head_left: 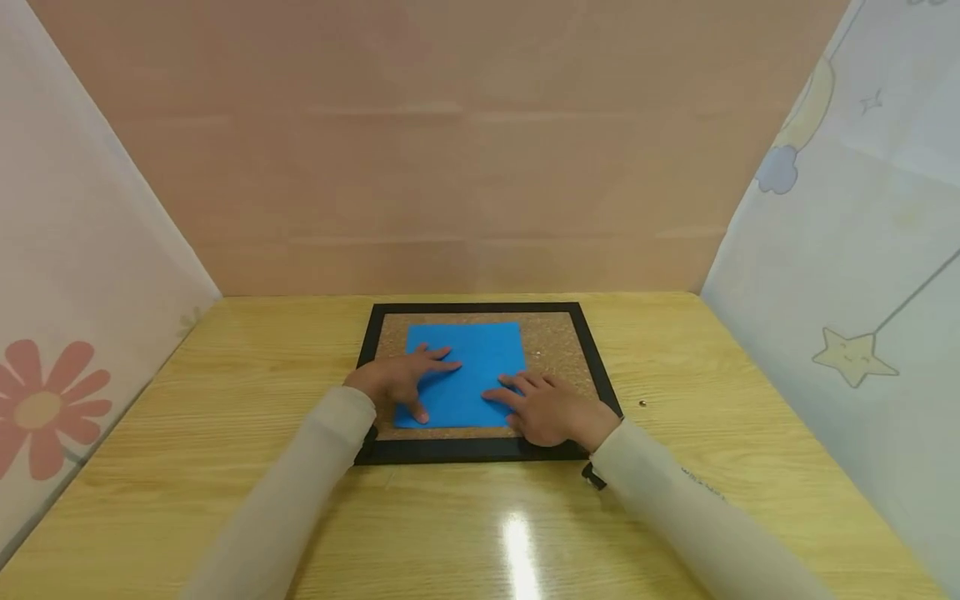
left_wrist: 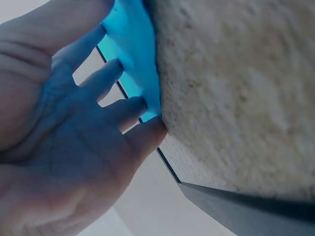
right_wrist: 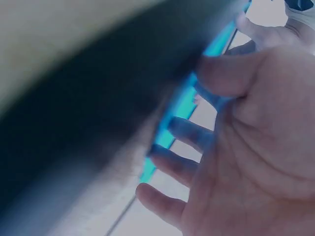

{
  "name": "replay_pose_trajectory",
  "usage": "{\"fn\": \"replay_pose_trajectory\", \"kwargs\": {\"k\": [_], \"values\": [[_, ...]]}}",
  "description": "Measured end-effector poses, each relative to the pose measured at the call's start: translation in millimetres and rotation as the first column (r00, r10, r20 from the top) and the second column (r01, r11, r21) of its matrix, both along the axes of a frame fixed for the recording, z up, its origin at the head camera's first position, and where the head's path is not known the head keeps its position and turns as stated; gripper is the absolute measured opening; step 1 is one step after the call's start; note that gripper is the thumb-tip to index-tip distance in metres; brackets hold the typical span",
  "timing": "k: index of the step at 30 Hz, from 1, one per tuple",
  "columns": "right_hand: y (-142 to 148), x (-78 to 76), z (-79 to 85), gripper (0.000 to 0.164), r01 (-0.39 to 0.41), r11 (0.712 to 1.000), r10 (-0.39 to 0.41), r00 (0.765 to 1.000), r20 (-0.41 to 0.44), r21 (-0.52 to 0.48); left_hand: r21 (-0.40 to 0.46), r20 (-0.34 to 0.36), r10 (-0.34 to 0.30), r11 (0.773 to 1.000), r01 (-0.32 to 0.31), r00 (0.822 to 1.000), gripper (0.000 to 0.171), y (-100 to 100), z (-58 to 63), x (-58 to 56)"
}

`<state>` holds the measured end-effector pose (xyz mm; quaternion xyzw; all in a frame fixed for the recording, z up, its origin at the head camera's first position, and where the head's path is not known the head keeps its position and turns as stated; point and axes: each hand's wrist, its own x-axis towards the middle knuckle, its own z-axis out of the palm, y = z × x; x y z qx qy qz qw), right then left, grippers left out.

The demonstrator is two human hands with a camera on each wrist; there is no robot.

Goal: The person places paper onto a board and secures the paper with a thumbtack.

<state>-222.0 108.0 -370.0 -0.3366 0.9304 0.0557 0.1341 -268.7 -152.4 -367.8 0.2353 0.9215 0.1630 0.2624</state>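
On the black-framed rectangular cork board (head_left: 562, 342), the square, blue, paper-looking sheet (head_left: 480, 367) sits under the left hand (head_left: 405, 379) and right hand (head_left: 551, 410), fingers spread, gripping nothing, so uneven pushing could easily wrinkle it.

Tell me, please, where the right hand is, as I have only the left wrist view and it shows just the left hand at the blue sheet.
Observer: The right hand is at the right edge of the blue sheet, toward the near corner, with its fingertips over the blue.
Operator: Thank you; does anything lie on the wooden table out to the right?
Observer: Yes, a small shiny object, too small for me to identify.
Operator: And does the sheet reach the right side of the framed cork board?
Observer: No, a broad strip of bare cork shows between the sheet and the black frame there.
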Motion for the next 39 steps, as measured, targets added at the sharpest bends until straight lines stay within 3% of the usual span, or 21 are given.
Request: {"fn": "replay_pose_trajectory", "kwargs": {"k": [3, 8, 14, 18, 23, 28, 32, 35, 39], "values": [[-7.7, -6.3, 10.2, 0.056, -0.015, 1.000, 0.015, 1.000, 0.004, -0.005, -0.011, -0.005, 0.000, 1.000, 0.000, 1.000, 0.097, 0.0, -1.2, 0.6], [-33.2, -29.3, 18.6, 0.084, 0.024, 0.999, -0.020, 0.996, 0.086, -0.045, -0.073, -0.007, 0.001, 0.997, -0.002, 1.000, 0.098, -5.7, -2.9, 5.3], [-40.5, -55.4, 4.2, 0.099, 0.114, 0.993, -0.102, 0.960, 0.262, -0.031, -0.072, 0.030, -0.001, 0.997, 0.003, 1.000, 0.098, -7.7, -4.6, 8.3], [-29.7, -63.0, -4.6, 0.100, 0.127, 0.987, -0.087, 0.939, 0.332, -0.099, -0.142, 0.052, -0.021, 0.990, 0.029, 0.998, 0.104, -10.1, -3.0, 6.4], [-7.9, -64.4, -6.4, 0.101, 0.098, 0.982, -0.036, 0.936, 0.351, -0.162, -0.193, 0.045, -0.042, 0.980, 0.050, 0.998, 0.109, -10.1, -1.9, 6.5], [6.0, -62.4, -3.2, 0.103, 0.110, 0.982, -0.048, 0.931, 0.361, -0.153, -0.189, 0.000, 0.044, 0.981, -0.043, 0.999, 0.110, -5.1, -1.4, 13.9], [8.5, -59.3, 0.5, 0.102, 0.116, 0.980, -0.054, 0.937, 0.345, -0.162, -0.198, -0.060, 0.141, 0.969, -0.150, 0.988, 0.111, -1.5, 0.7, 20.0], [14.4, -51.1, 1.3, 0.097, 0.121, 0.980, -0.066, 0.946, 0.318, -0.157, -0.188, -0.097, 0.169, 0.965, -0.184, 0.981, 0.112, -2.9, 0.2, 22.9], [25.0, -38.7, 2.2, 0.086, 0.081, 0.984, -0.038, 0.966, 0.254, -0.161, -0.117, -0.114, 0.174, 0.975, -0.187, 0.978, 0.112, -14.1, -4.5, 23.3]]}}
